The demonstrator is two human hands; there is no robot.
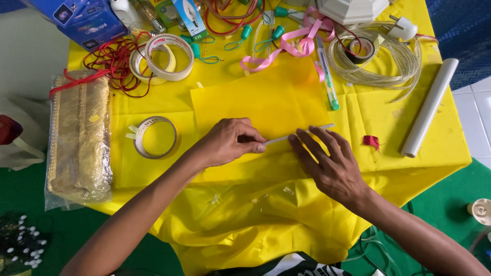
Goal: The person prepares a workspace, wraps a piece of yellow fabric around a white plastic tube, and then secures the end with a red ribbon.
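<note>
A yellow sheet lies on the yellow cloth covering the table. Along its near edge runs a thin white strip of tape. My left hand pinches the strip's left end between thumb and forefinger. My right hand lies flat with spread fingers, its fingertips pressing on the strip and the sheet's edge. A clear tape roll rests just left of my left hand.
Two more tape rolls and red wire sit at the back left, next to a bagged gold trim. Pink ribbon, a pen, a coiled clear cable and a white roll lie behind and to the right.
</note>
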